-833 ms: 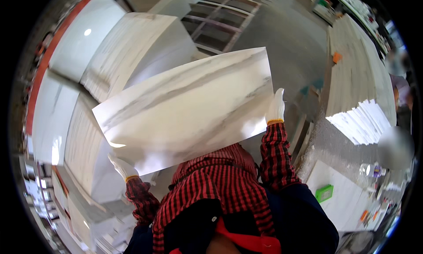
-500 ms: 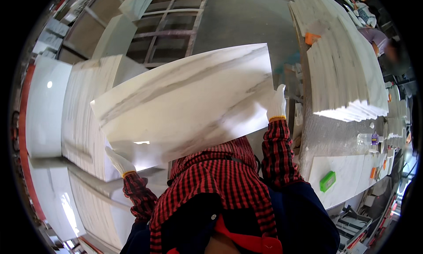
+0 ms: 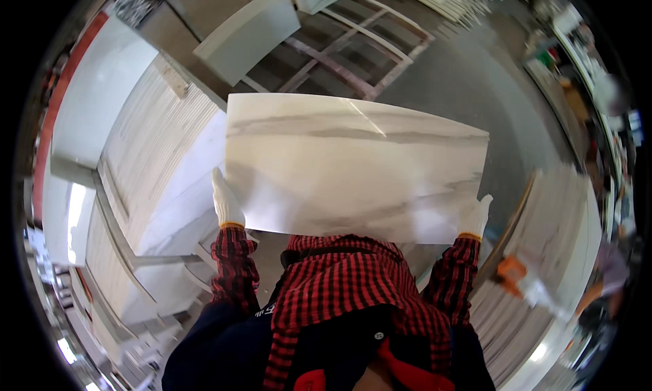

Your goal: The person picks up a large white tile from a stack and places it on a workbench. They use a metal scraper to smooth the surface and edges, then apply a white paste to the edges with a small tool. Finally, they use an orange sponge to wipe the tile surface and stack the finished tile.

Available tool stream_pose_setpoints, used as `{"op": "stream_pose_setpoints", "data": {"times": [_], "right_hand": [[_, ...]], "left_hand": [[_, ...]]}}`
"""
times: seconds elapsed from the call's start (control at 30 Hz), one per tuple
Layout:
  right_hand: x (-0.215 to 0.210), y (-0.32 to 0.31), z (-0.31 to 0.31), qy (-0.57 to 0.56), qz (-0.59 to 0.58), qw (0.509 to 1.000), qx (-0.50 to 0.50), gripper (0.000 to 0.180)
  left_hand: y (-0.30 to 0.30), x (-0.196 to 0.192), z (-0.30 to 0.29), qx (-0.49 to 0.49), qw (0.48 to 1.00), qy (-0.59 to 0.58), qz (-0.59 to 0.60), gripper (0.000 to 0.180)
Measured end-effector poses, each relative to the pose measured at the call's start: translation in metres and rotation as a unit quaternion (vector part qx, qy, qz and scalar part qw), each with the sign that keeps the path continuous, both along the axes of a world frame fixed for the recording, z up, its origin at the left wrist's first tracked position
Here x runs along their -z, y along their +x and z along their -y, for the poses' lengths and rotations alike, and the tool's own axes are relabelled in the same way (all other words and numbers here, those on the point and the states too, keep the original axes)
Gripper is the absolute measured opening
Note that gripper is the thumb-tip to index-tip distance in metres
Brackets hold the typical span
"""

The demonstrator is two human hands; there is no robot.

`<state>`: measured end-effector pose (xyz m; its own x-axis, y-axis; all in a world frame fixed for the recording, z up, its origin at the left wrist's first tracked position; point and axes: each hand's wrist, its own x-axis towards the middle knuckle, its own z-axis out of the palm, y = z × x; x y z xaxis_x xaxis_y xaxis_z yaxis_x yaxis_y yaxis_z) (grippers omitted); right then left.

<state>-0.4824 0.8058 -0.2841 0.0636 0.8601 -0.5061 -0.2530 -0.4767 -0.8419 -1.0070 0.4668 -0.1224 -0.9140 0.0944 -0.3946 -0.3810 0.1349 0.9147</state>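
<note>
A large white marble-patterned slab (image 3: 353, 167) with grey veins is held flat in front of my body, its glossy face up. My left hand (image 3: 227, 199), in a white knit glove with a yellow cuff, grips the slab's left end near the close corner. At the opposite end, my right hand (image 3: 475, 218), gloved the same way, clasps the edge. Thumbs or outer fingers show beside the slab. The other fingers are partly hidden at or under it.
Tall slab stacks (image 3: 153, 153) stand close on the left, with one more stack (image 3: 536, 255) on the right bearing an orange object (image 3: 513, 267). Ahead lies a metal frame (image 3: 353, 45) beside upright slabs (image 3: 251, 34). Another person's arm (image 3: 598, 296) shows at far right.
My body has turned left, so the surroundings swing clockwise in view. The slab has swung from tilted up at its right end to nearly level across me. Both hands keep their grip.
</note>
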Motion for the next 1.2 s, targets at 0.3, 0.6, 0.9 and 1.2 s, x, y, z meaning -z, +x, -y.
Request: {"op": "stream_pose_setpoints", "data": {"times": [0.3,0.6,0.9,1.2], "right_hand": [[-0.015,-0.045,-0.205,0.012,0.008,0.996,-0.085,0.075],[-0.085,-0.059,-0.397,-0.023,0.058,0.996,0.056,0.083],[-0.028,-0.072,-0.614,-0.091,-0.047,0.994,0.048,0.079],[0.011,-0.096,-0.814,0.263,0.446,0.804,-0.292,0.041]], "left_hand": [[-0.001,0.008,-0.207,0.018,0.998,-0.003,-0.066,0.079],[-0.032,0.0,-0.467,0.082,0.992,0.078,0.054,0.077],[-0.029,0.048,-0.669,0.096,0.986,0.105,0.084,0.078],[-0.017,0.047,-0.791,-0.045,0.992,0.096,0.07,0.066]]}}
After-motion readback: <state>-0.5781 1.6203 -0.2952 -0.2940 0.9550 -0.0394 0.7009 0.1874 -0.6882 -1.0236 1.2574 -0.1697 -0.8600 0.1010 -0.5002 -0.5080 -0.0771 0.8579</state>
